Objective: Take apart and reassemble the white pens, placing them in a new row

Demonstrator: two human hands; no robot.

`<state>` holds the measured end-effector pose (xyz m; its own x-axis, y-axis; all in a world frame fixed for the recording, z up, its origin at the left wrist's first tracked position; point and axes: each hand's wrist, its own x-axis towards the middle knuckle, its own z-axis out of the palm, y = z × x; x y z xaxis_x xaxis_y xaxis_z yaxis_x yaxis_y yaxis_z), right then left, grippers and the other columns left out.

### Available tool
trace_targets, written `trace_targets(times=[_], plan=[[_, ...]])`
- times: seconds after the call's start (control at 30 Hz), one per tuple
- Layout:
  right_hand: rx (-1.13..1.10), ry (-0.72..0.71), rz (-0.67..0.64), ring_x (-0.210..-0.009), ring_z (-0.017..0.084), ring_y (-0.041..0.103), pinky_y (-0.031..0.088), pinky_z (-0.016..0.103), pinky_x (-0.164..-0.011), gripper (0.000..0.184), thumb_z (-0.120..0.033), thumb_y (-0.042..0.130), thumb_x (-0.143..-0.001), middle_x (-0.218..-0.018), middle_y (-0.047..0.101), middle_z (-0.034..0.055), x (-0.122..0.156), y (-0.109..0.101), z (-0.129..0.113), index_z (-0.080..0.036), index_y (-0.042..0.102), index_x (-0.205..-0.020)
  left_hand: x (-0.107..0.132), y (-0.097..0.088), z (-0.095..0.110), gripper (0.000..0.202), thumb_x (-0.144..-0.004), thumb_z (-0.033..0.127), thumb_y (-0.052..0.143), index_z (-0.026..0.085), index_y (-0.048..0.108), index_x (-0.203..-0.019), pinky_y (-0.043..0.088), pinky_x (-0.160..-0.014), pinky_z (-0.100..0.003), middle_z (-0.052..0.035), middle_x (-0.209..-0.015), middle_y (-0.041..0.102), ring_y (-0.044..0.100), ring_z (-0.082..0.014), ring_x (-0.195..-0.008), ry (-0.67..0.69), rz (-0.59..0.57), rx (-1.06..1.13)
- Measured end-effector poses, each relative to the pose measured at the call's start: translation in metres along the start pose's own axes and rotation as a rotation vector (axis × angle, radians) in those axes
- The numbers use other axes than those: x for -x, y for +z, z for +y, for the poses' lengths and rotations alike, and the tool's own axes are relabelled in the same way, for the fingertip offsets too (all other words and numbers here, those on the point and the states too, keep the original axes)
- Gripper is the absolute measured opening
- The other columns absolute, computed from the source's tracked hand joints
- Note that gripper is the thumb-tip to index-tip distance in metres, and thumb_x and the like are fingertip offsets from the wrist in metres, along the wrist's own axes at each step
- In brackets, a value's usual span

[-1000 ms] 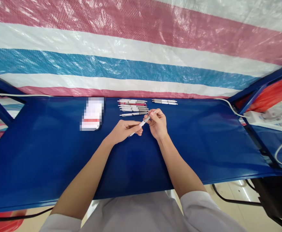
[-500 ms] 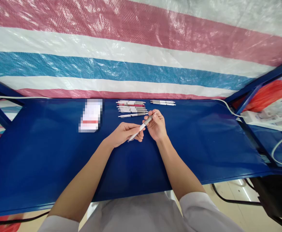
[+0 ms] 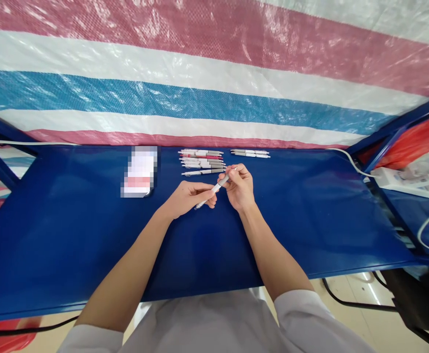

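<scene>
Held pen (image 3: 219, 185): slants over the blue tabletop (image 3: 328, 220), tip toward half past one, rear end toward half past seven.
Left grip (image 3: 188, 199): pinches the white barrel between thumb and fingers, on the pen's half-past-seven side.
Right grip (image 3: 239, 188): closes thumb and fingertips around the grey front section, near the tip.
Row of pens (image 3: 201, 160): lies at eleven o'clock from the held pen, with red among white and grey.
Smaller pen group (image 3: 250, 154): lies between one and two o'clock.
Pixelated pale rectangle (image 3: 139, 171): lies between nine and ten o'clock.
</scene>
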<state>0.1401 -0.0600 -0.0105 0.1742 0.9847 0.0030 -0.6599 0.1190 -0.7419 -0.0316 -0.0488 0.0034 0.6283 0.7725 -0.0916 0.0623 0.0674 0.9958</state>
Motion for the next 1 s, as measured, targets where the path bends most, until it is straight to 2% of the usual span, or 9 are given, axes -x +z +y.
trace_targets(times=[0.13, 0.2, 0.3, 0.47, 0.67, 0.83, 1.0], plan=[[0.044, -0.047, 0.083, -0.066, 0.012, 0.073, 0.061, 0.021, -0.058, 0.029, -0.030, 0.085, -0.063, -0.072, 0.071, -0.0074, -0.001, 0.004, 0.001, -0.022, 0.058, -0.070, -0.003, 0.001, -0.006, 0.022, -0.089, 0.037, 0.063, 0.018, 0.075, -0.089, 0.055, -0.076, -0.027, -0.0022, -0.077, 0.073, 0.069, -0.0163, -0.074, 0.123, 0.144, -0.259], [0.047, -0.060, 0.101, -0.067, 0.012, 0.073, 0.061, 0.021, -0.060, 0.027, -0.029, 0.085, -0.064, -0.073, 0.071, -0.0074, -0.001, 0.005, 0.001, -0.023, 0.060, -0.071, -0.004, 0.001, -0.007, 0.023, -0.089, 0.038, 0.063, 0.018, 0.075, -0.090, 0.055, -0.077, -0.027, -0.0021, -0.078, 0.073, 0.069, -0.0165, -0.075, 0.131, 0.172, -0.283], [0.044, -0.033, 0.064, -0.069, 0.012, 0.073, 0.061, 0.020, -0.060, 0.024, -0.031, 0.084, -0.065, -0.073, 0.072, -0.0068, -0.001, 0.004, 0.000, -0.024, 0.064, -0.076, -0.003, 0.001, -0.006, 0.024, -0.087, 0.039, 0.065, 0.018, 0.075, -0.094, 0.057, -0.077, -0.029, -0.0032, -0.080, 0.073, 0.070, -0.0169, -0.073, 0.070, 0.125, -0.148], [0.018, 0.045, -0.042, -0.072, 0.013, 0.073, 0.060, 0.019, -0.057, 0.027, -0.037, 0.085, -0.063, -0.077, 0.073, -0.0047, 0.001, -0.001, -0.003, -0.025, 0.068, -0.081, 0.000, 0.001, 0.002, 0.027, -0.088, 0.040, 0.066, 0.015, 0.075, -0.092, 0.058, -0.072, -0.032, -0.0063, -0.081, 0.073, 0.069, -0.0176, -0.071, -0.043, -0.034, 0.137], [0.008, 0.043, -0.086, -0.070, 0.015, 0.074, 0.062, 0.025, -0.063, 0.024, -0.037, 0.085, -0.063, -0.071, 0.072, -0.0050, 0.003, -0.001, -0.002, -0.024, 0.069, -0.076, 0.002, 0.000, 0.005, 0.029, -0.088, 0.041, 0.065, 0.015, 0.074, -0.098, 0.054, -0.065, -0.029, -0.0068, -0.080, 0.071, 0.067, -0.0157, -0.067, -0.104, -0.151, 0.182], [0.018, 0.017, -0.027, -0.065, 0.014, 0.073, 0.061, 0.022, -0.058, 0.024, -0.036, 0.087, -0.061, -0.067, 0.071, -0.0056, 0.001, 0.000, 0.000, -0.024, 0.069, -0.073, 0.001, 0.000, 0.006, 0.032, -0.089, 0.044, 0.062, 0.014, 0.073, -0.090, 0.051, -0.061, -0.026, -0.0056, -0.074, 0.069, 0.065, -0.0150, -0.064, -0.053, -0.120, 0.070], [0.060, -0.012, 0.029, -0.067, 0.015, 0.074, 0.061, 0.022, -0.056, 0.025, -0.036, 0.087, -0.061, -0.068, 0.073, -0.0044, 0.001, 0.003, -0.001, -0.023, 0.069, -0.073, -0.001, 0.000, 0.003, 0.032, -0.090, 0.044, 0.060, 0.016, 0.072, -0.082, 0.052, -0.065, -0.025, -0.0032, -0.073, 0.069, 0.064, -0.0141, -0.064, 0.021, -0.005, -0.098]])
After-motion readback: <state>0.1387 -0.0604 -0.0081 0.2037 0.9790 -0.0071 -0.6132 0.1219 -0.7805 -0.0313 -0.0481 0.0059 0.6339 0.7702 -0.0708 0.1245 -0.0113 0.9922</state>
